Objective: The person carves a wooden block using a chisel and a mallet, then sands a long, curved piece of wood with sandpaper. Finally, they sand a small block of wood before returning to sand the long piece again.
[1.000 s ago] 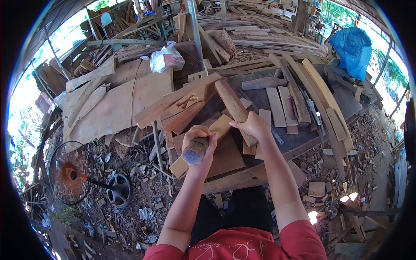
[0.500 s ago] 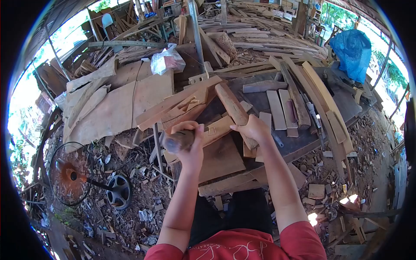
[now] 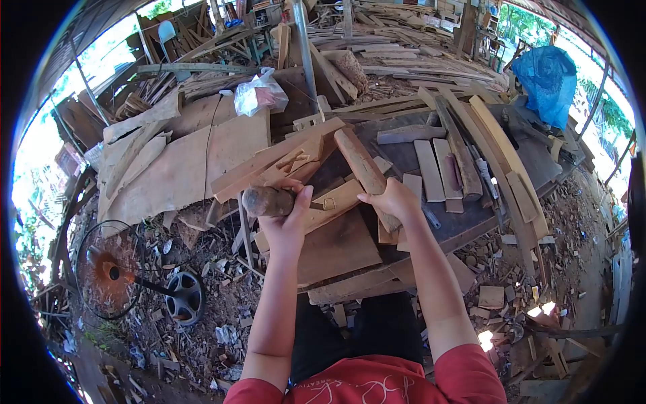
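My left hand (image 3: 286, 219) is wrapped round the thick wooden handle of a chisel (image 3: 269, 200), whose dark blade points right. The blade's end lies right by a small squared cut in a pale wooden bar (image 3: 343, 196). That bar slants across the bench in front of me. In my right hand (image 3: 393, 202) is a thick wooden mallet (image 3: 361, 161), a club-like length of wood, gripped near its lower end and slanting up to the left. Behind my left hand lies a long board (image 3: 276, 160) with a block against it.
The dark bench (image 3: 404, 161) carries short wooden slats (image 3: 428, 172) and long planks on the right. A plastic bag (image 3: 261, 94) rests on sheet wood at the back left. A fan (image 3: 113, 273) stands at the left on scrap-strewn ground. A blue tarp (image 3: 546, 84) hangs at the right.
My left hand has shifted slightly left and turned with the chisel, so the handle's side and the blade show more clearly. The right hand and mallet stay put.
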Demonstrator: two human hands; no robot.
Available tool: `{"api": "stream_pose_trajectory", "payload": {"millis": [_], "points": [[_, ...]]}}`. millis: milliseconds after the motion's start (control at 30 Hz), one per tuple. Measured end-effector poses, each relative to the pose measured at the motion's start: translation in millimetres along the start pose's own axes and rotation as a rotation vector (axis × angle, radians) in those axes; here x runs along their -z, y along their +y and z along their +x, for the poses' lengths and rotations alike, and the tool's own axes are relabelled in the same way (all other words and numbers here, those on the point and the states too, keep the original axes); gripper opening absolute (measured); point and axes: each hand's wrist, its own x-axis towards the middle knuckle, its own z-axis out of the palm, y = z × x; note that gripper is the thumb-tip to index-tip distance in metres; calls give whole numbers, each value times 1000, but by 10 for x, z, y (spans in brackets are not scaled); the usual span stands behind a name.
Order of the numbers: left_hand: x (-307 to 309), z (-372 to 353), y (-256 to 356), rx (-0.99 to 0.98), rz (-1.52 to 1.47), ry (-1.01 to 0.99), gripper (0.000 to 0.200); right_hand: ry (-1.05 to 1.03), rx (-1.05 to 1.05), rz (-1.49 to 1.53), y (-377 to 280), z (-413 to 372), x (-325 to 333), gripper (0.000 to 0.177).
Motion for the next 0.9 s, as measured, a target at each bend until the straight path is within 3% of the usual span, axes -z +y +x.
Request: {"api": "stream_pose_trajectory", "payload": {"millis": [67, 267, 633, 733, 900], "points": [[42, 78, -30, 35, -11, -153, 19, -11, -4, 2, -6, 1, 3, 77], [12, 353, -131, 61, -37, -321, 15, 11, -15, -1, -13, -4, -14, 78], [-163, 611, -202, 45, 47, -361, 14, 6, -13, -11, -30, -21, 6, 78], [-154, 653, -216, 129, -8, -276, 17, -5, -31, -8, -41, -25, 19, 78], [-29, 781, -346, 32, 21, -280, 20, -14, -18, 2, -31, -4, 7, 80]]}}
